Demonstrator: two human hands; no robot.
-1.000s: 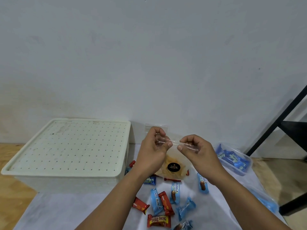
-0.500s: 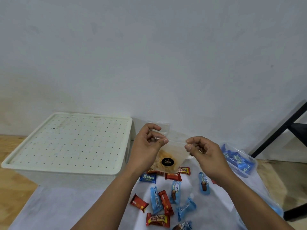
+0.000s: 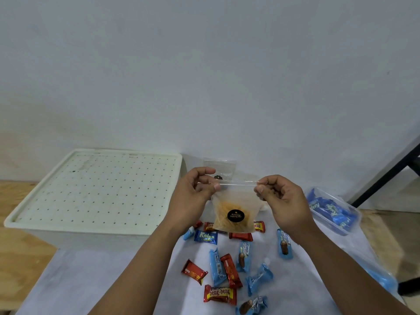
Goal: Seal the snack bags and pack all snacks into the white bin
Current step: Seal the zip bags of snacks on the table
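Observation:
I hold a clear zip bag of orange snack sticks (image 3: 234, 214) with a black round label upright above the table. My left hand (image 3: 193, 201) pinches the left end of its zip strip and my right hand (image 3: 284, 201) pinches the right end. The white bin (image 3: 91, 192) stands at the left with its perforated lid on. Several small wrapped snacks (image 3: 227, 264), red and blue, lie scattered on the white cloth below the bag. A second clear bag (image 3: 221, 167) leans on the wall behind my hands.
A clear plastic tub of blue snack packs (image 3: 334, 212) sits at the right, with more blue packs (image 3: 379, 278) near the table's right edge. A black metal frame (image 3: 391, 176) stands at the far right. A white wall rises directly behind the table.
My hands have drawn apart along the zip strip, the right one sliding rightwards to the bag's far end. The bag now hangs fully spread between them.

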